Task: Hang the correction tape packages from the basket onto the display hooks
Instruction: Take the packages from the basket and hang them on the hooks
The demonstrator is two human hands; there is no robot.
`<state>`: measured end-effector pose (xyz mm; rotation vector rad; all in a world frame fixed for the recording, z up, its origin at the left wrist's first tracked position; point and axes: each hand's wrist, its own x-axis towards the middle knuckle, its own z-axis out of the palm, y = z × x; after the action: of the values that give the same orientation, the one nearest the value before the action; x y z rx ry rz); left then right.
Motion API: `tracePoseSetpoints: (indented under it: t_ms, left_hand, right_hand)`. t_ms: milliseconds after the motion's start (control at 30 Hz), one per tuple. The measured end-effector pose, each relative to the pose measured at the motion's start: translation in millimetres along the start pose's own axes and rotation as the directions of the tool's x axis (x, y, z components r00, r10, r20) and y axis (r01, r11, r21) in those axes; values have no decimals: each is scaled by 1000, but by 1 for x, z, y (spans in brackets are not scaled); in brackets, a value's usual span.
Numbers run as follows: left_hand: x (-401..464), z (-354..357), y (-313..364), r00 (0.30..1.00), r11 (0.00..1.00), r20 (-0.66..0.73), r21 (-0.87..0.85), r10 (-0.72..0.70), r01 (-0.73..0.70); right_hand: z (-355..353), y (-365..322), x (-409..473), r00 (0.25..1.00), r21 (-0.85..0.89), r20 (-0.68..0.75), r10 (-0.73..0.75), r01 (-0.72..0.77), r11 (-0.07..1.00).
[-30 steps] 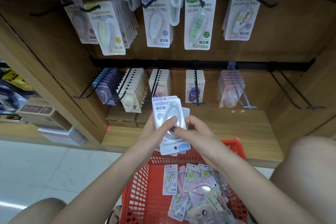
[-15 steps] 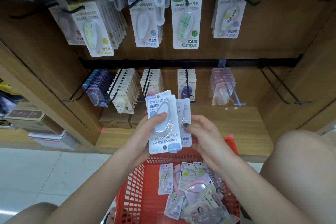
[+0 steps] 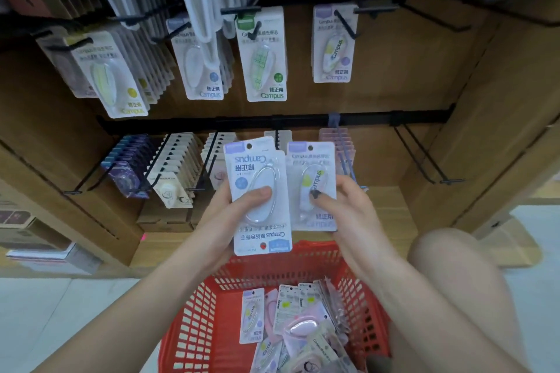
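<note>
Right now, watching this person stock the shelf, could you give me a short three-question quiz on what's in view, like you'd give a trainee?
1. True or false: the left hand holds its packages with the print upside down.
2. Which colour is the basket? A green, B red, C blue.
3. Fill in: the package in the right hand has a hang hole at its ____ edge.

Key: 1 true; 2 B; 3 top.
</note>
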<state>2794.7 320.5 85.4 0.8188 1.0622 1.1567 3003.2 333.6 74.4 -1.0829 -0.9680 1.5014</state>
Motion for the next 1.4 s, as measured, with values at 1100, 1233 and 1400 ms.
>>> tracePoseSetpoints:
  t_ms: [1100,1233,1400]
  left_hand:
    - [40,23,42,992,978,62,167,112,-121]
    - [42,24,44,991,975,51,178,122,-129]
    - [46,23,44,986,968,82,193,147,-161]
  right_hand:
    - [-11,-104,70,911,-141,-67,-407,395,908]
    - [-7,-111,124,936,-177,-185,-298,267,947]
    - [0,-125,177,943,-183,-235,-236,196,963]
